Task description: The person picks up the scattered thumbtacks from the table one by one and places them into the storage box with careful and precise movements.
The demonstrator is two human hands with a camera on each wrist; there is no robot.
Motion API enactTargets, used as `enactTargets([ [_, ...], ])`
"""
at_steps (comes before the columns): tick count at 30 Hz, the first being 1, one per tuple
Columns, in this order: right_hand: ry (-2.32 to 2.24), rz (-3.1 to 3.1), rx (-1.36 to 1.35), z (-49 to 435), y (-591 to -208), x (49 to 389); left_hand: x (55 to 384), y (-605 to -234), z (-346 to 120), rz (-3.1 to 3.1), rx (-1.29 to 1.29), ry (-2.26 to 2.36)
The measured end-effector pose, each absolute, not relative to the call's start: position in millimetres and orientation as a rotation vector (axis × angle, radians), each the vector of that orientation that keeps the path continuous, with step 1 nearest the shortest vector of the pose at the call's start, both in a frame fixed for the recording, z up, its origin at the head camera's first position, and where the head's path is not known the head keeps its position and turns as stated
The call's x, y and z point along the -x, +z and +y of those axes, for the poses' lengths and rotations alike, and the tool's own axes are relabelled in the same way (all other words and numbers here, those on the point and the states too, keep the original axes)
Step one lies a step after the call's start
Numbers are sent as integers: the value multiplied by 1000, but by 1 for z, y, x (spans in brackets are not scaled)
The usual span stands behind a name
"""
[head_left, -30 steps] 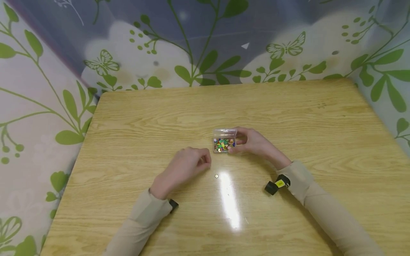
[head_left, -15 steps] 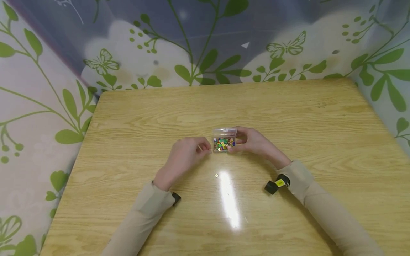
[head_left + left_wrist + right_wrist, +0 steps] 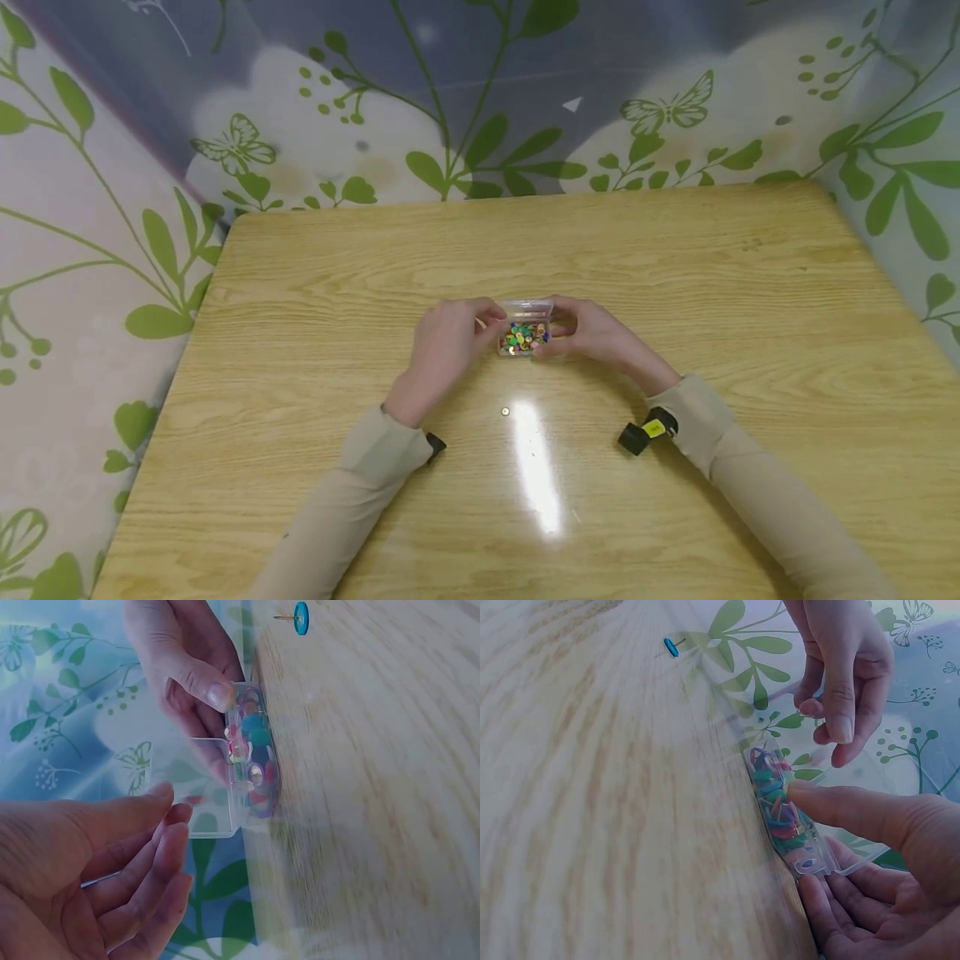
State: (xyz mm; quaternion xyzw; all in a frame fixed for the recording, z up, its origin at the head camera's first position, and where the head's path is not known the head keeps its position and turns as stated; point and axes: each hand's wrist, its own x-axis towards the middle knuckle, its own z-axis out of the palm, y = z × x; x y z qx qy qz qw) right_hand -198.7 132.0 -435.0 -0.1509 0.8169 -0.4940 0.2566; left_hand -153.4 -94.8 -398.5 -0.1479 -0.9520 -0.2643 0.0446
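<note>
A small clear plastic box (image 3: 504,351) of colourful thumbtacks stands on the table, its hinged transparent lid (image 3: 527,307) raised at the back. My right hand (image 3: 596,332) grips the box by its right side, thumb at the front edge and fingers behind, as the right wrist view confirms. At the box's left, my left hand (image 3: 452,337) has its thumb and loosely bent fingers close to the lid (image 3: 214,825); whether they touch it I cannot tell. Nothing shows clearly between those fingertips. One loose thumbtack (image 3: 506,412), blue-rimmed in the left wrist view, lies point up in front of the box.
The wood-grain table (image 3: 337,267) reaches back to a wall covering (image 3: 480,108) printed with leaves and butterflies. A bright light reflection (image 3: 536,475) lies on the tabletop near the loose tack. Dark wrist cameras (image 3: 636,438) sit at the cuffs.
My left hand has moved forward and slightly right, from the table in front of the box up to beside its raised lid. The right hand, box and loose thumbtack have stayed in place.
</note>
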Motion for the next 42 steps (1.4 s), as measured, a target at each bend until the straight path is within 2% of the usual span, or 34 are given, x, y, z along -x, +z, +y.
enactTargets([
  [10, -1343, 2212, 410, 133, -438, 200, 152, -399, -101, -2902, 417, -784],
  [16, -1351, 2212, 415, 132, -437, 200, 145, -396, -106, -2955, 486, -764],
  [21, -1349, 2217, 418, 132, -438, 200, 138, -393, -107, -3024, 626, -747],
  [29, -1336, 2207, 400, 134, -441, 200, 126, -401, -108, -3109, 1021, -865],
  [42, -1333, 2210, 382, 134, -440, 200, 119, -413, -108, -3150, 1137, -841],
])
